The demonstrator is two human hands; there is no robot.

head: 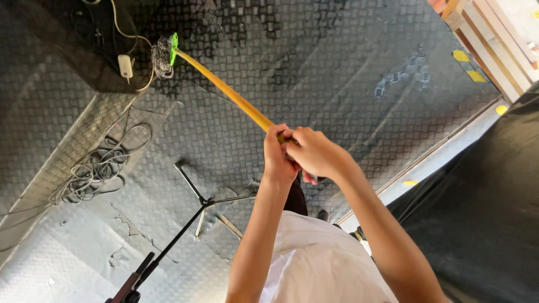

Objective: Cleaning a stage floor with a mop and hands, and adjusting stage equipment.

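The long yellow wooden mop handle point(230, 96) is running from the upper left down to the middle of the view, and its grey string head with a green clamp point(164, 55) is lying on the dark floor, just beside a white power adapter with a cream cable point(125, 66). Lower on the left, a loose bundle of grey cables point(92, 171) is resting on the ramp, and a black tripod stand point(196, 209) is standing near the person's feet. In the middle, the left hand point(278, 157) is closing fully around the end of the handle, and the right hand point(317, 152) is wrapping over the same end, touching the left one. I judge that the person is mopping with the head far out; pulling it back is calling for care around the adapter and cable. The floor is grey metal checker plate point(348, 62), looking wet in dark patches. On the right, a black sheet point(483, 202) is covering something, and pale wooden boards point(494, 39) are lying in the corner.
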